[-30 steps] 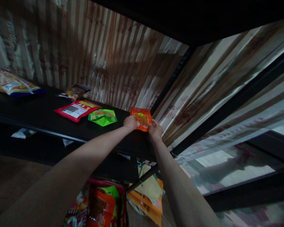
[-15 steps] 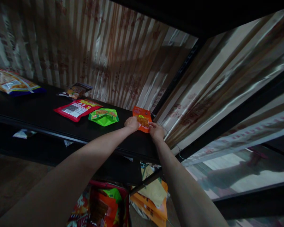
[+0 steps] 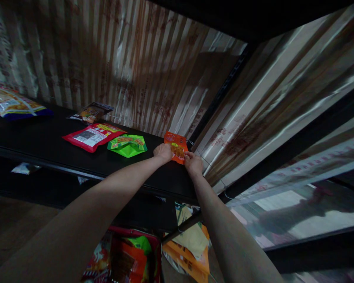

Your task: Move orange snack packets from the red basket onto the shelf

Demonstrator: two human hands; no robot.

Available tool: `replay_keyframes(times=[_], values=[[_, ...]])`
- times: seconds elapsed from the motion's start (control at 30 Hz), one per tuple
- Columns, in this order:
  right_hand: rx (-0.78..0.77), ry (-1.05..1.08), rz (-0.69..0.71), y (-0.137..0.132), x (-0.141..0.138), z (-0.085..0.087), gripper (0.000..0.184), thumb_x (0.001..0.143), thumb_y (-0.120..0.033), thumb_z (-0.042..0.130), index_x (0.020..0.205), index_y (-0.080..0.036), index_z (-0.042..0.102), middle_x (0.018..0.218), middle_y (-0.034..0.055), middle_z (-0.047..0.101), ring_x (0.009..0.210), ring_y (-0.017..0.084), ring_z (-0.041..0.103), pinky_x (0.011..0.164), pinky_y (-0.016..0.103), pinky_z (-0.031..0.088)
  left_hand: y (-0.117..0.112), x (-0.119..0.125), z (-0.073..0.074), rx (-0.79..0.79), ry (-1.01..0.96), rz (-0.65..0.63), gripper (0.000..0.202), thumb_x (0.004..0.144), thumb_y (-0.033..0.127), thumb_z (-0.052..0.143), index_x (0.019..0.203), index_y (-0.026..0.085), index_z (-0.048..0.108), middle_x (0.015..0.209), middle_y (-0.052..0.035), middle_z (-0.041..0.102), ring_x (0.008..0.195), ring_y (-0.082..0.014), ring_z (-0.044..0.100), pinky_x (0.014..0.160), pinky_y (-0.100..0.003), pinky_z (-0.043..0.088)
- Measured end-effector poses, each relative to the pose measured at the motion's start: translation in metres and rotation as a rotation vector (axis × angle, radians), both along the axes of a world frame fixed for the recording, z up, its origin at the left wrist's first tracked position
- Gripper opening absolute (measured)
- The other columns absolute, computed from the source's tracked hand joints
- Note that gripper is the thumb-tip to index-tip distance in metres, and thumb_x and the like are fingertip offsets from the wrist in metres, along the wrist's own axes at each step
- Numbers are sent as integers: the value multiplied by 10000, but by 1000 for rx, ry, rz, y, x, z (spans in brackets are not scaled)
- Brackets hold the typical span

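Observation:
An orange snack packet with a clear window showing brown sticks lies at the right end of the black shelf. My left hand is closed on its left edge, and my right hand pinches its right edge. Left of my hands is a green snack packet, its lower part bulging. Beside that rests a red packet with a white label. Behind it is a dark brown packet.
A large snack bag with a blue edge sits at the shelf's far left. Striped plastic sheeting hangs behind. Below stands a red-rimmed basket of packets, near orange and tan packaging. A black post rises at the right corner.
Both hands keep their hold on the orange packet, which has barely shifted. The view has moved slightly, so the shelf's packets appear a little further left.

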State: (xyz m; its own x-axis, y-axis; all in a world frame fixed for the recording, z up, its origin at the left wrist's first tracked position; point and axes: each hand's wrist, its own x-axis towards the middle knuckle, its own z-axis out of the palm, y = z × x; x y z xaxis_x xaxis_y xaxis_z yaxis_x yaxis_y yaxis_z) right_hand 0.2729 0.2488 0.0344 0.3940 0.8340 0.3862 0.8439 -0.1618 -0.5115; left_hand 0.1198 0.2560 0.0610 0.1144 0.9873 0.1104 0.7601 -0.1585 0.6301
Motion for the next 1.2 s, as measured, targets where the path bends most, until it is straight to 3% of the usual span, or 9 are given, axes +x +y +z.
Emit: replay_keyframes(times=[0.23, 0.57, 0.8, 0.93, 1.07, 1.2], values=[[-82, -24, -42, -7, -10, 8, 346, 842, -232, 510, 1128, -232, 705, 1049, 85, 732, 966, 241, 670, 860, 323, 492, 1, -2, 2, -10, 46, 13, 362, 867, 251, 517, 1200, 228, 655, 1224, -128, 639, 1117, -260, 617, 883, -325, 485], [-107, -89, -24, -6, -9, 3, 361, 837, -200, 499, 1140, -211, 696, 1073, 95, 724, 1010, 241, 668, 899, 319, 492, -7, -4, -9, 17, 58, 19, 401, 947, 257, 346, 1250, 266, 609, 1242, -126, 530, 1119, -254, 596, 898, -346, 467], [-128, -109, -33, -7, -9, 4, 383, 853, -176, 465, 1173, -187, 674, 1093, 124, 710, 1017, 257, 663, 879, 328, 490, -9, -6, -6, -22, 13, 43, 388, 952, 294, 372, 1259, 256, 606, 1262, -119, 480, 1149, -237, 570, 933, -318, 444], [-18, -206, 75, -8, -6, -2, 379, 828, -125, 431, 1099, -147, 694, 1038, 143, 704, 1026, 252, 644, 911, 339, 474, -9, -6, -9, 12, 3, 49, 378, 949, 302, 386, 1231, 285, 637, 1251, -105, 484, 1145, -227, 562, 943, -321, 446], [186, -287, 199, -9, -7, -12, 437, 802, -87, 406, 1168, -107, 643, 1231, 169, 630, 1219, 255, 530, 1059, 418, 391, -10, -6, -11, 69, 15, 54, 368, 946, 299, 396, 1199, 268, 662, 1236, -105, 496, 1122, -222, 560, 931, -318, 458], [292, -318, 232, -17, -19, -10, 467, 792, -82, 410, 1219, -104, 599, 1336, 171, 566, 1318, 262, 442, 1087, 471, 370, -18, -8, -6, 198, 78, 26, 351, 935, 264, 420, 1187, 256, 664, 1182, -103, 526, 1068, -221, 573, 876, -312, 487]])
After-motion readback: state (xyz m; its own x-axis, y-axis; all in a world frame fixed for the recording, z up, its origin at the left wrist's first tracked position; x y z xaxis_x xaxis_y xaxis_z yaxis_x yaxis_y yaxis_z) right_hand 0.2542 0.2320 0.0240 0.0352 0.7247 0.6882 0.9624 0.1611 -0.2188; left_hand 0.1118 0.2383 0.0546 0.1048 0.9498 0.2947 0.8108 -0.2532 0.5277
